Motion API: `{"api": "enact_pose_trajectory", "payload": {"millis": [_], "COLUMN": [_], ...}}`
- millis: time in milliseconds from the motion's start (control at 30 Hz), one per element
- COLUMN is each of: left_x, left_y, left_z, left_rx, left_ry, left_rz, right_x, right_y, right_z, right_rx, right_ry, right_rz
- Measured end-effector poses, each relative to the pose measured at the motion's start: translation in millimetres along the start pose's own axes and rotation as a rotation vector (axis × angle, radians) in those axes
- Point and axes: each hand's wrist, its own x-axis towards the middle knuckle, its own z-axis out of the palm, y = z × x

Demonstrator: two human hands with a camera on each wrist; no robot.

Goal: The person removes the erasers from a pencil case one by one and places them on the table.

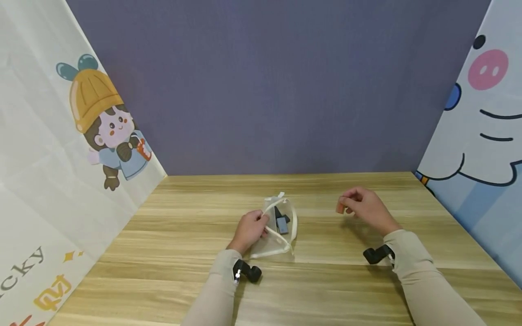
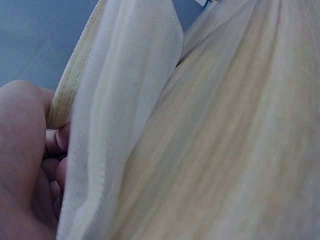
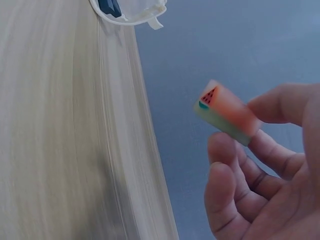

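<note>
A translucent white mesh zip pouch [image 1: 267, 246] lies on the table with its mouth spread wide. My left hand [image 1: 249, 230] holds the near left edge of that mouth; close up, thumb and fingers pinch the zipper tape [image 2: 75, 75]. Inside the pouch are a grey-blue block [image 1: 282, 225] and darker pieces [image 1: 278, 212], whose kind I cannot tell. Off to the right, above the table, my right hand [image 1: 367, 209] pinches a small orange-and-green eraser [image 3: 227, 112] between thumb and fingers. A watermelon slice is printed on its end.
The wood-grain table [image 1: 183, 258] ends at a grey-purple panel [image 1: 285, 90] behind. Cartoon-printed sheets flank it, one on the left [image 1: 36, 136] and one on the right [image 1: 489, 199]. Each wrist carries a black camera mount [image 1: 249, 272].
</note>
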Motion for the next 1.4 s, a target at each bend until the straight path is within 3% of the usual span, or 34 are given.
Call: {"api": "enact_pose_trajectory", "payload": {"millis": [667,1400], "left_x": [-3.3,0.0], "left_y": [0.9,2.4], "left_z": [0.6,-0.7], "left_rx": [-0.011,-0.011], "left_ry": [-0.011,-0.009], "left_rz": [-0.015,-0.004], "right_x": [-5.3,0.0], "right_y": [5.5,19.6], "right_z": [-10.6,-18.0], "right_rx": [-0.013,-0.168], "right_ry": [0.003,-0.015], "right_rz": [0.035,0.049]}}
